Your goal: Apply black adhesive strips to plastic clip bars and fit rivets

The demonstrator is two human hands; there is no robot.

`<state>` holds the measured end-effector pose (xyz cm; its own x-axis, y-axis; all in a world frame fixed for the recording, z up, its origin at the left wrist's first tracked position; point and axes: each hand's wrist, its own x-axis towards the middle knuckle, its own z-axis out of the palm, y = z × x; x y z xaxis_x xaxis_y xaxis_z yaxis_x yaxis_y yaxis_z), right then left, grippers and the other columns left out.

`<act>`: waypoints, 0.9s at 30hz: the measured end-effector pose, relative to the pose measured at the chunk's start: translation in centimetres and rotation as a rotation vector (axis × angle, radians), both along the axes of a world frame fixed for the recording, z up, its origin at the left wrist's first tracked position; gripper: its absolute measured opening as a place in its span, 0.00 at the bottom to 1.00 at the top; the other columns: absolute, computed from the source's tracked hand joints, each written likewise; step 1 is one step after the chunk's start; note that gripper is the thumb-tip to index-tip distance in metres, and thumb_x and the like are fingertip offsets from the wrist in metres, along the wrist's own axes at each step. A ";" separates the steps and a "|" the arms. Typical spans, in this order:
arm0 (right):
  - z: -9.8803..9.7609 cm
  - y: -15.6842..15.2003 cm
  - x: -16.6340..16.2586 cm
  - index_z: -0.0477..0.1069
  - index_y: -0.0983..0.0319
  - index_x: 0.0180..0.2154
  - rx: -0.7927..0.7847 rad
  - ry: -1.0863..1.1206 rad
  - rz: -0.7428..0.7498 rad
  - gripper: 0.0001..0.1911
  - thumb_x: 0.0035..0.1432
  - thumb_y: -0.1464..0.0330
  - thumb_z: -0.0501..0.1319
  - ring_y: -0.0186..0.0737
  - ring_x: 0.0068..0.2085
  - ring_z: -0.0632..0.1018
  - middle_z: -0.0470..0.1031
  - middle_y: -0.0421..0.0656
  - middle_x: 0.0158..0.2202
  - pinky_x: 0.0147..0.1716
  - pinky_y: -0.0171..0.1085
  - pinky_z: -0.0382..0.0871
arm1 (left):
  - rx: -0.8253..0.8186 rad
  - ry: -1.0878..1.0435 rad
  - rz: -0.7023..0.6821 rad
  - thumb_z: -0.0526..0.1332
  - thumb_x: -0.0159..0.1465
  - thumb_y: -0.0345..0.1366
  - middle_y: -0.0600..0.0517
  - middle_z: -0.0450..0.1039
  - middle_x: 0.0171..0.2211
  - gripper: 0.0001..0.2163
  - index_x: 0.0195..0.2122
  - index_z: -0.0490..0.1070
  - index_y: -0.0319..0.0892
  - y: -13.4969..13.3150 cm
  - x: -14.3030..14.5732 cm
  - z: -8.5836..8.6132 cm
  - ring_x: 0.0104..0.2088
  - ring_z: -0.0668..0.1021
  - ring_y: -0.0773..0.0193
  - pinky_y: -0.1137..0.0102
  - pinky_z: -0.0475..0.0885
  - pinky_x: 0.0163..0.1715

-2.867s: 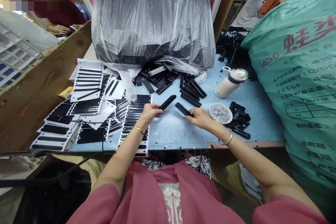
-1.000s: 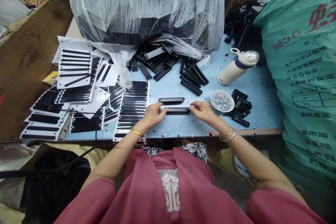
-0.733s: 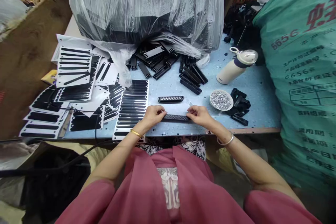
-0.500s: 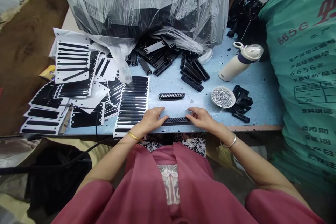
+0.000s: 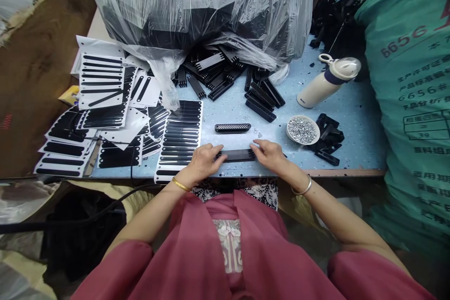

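Note:
My left hand (image 5: 204,161) grips one end of a long black plastic bar (image 5: 239,155) near the table's front edge. At its other end, the thumb and fingers of my right hand (image 5: 271,155) are closed on it. A smooth flat face of the bar is turned up, with slots at the ends partly covered by my fingers. Just beyond it lies a similar black bar (image 5: 232,128) with a cross-hatched face. To my right stands a white bowl (image 5: 303,131) of small shiny metal pieces, beside a heap of small black parts (image 5: 328,137).
Sheets of black strips (image 5: 179,143) lie to the left. Behind are piled black bars (image 5: 214,72) under a clear plastic bag (image 5: 197,4). A cream bottle (image 5: 316,89) leans at the right, near a large green sack (image 5: 411,84). A wooden board (image 5: 42,75) borders the left.
The bar between my hands has been turned over: its meshed face was up, and now a smooth face shows. Both hands still hold its ends. The view has shifted slightly.

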<state>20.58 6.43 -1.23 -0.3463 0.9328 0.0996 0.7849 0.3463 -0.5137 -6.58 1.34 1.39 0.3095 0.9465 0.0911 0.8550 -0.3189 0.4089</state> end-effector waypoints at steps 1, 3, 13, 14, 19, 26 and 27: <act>0.1 0.0 0.3 0.76 0.66 0.47 0.038 -0.019 0.033 0.21 0.61 0.57 0.60 0.43 0.30 0.77 0.79 0.49 0.31 0.34 0.40 0.71 | 0.000 0.021 -0.039 0.63 0.64 0.44 0.46 0.73 0.32 0.19 0.52 0.75 0.41 -0.1 -0.1 0.1 0.33 0.77 0.55 0.63 0.73 0.36; 0.3 -0.3 0.9 0.75 0.66 0.49 0.047 -0.033 0.153 0.23 0.58 0.57 0.64 0.41 0.29 0.76 0.78 0.49 0.31 0.32 0.39 0.70 | -0.030 0.041 -0.106 0.65 0.63 0.42 0.46 0.74 0.34 0.19 0.54 0.74 0.41 -0.2 -0.5 0.1 0.35 0.77 0.55 0.64 0.73 0.37; -0.2 2.1 -0.7 0.75 0.63 0.38 0.034 -0.019 0.161 0.15 0.65 0.61 0.54 0.42 0.32 0.75 0.77 0.48 0.31 0.34 0.38 0.67 | -0.246 -0.235 0.150 0.61 0.65 0.37 0.51 0.74 0.23 0.10 0.38 0.78 0.38 4.4 -0.5 0.6 0.25 0.75 0.64 0.70 0.68 0.30; -0.3 2.6 -0.9 0.74 0.62 0.34 0.034 -0.044 0.139 0.15 0.65 0.61 0.54 0.41 0.31 0.75 0.77 0.48 0.30 0.33 0.37 0.66 | -0.252 -0.264 0.189 0.62 0.64 0.38 0.52 0.73 0.22 0.09 0.38 0.78 0.37 4.7 -0.4 0.6 0.25 0.75 0.64 0.71 0.67 0.29; -0.9 3.6 -1.5 0.74 0.63 0.33 0.022 -0.046 0.028 0.14 0.63 0.61 0.56 0.41 0.30 0.75 0.77 0.48 0.29 0.32 0.38 0.64 | -0.134 -0.249 0.227 0.63 0.59 0.29 0.53 0.74 0.25 0.11 0.43 0.74 0.39 5.2 -0.3 -0.9 0.27 0.77 0.63 0.71 0.69 0.31; 0.0 5.0 -1.2 0.69 0.69 0.54 -0.106 0.106 -0.112 0.35 0.48 0.59 0.71 0.38 0.28 0.75 0.77 0.46 0.33 0.31 0.38 0.68 | -0.038 -0.128 0.235 0.68 0.56 0.34 0.50 0.76 0.32 0.27 0.57 0.66 0.37 6.4 -1.2 -1.6 0.32 0.78 0.60 0.68 0.71 0.35; 0.3 5.3 -1.2 0.68 0.68 0.56 -0.117 0.098 -0.082 0.37 0.47 0.60 0.72 0.38 0.28 0.74 0.77 0.45 0.33 0.31 0.38 0.68 | -0.048 -0.108 0.196 0.68 0.56 0.35 0.49 0.76 0.34 0.29 0.58 0.65 0.38 6.8 -1.3 -1.3 0.33 0.78 0.59 0.67 0.72 0.36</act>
<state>19.35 11.76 -0.94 -0.2627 0.9647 0.0184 0.7524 0.2168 -0.6221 -7.86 8.10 0.07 0.1106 0.9916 0.0668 0.8492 -0.1293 0.5121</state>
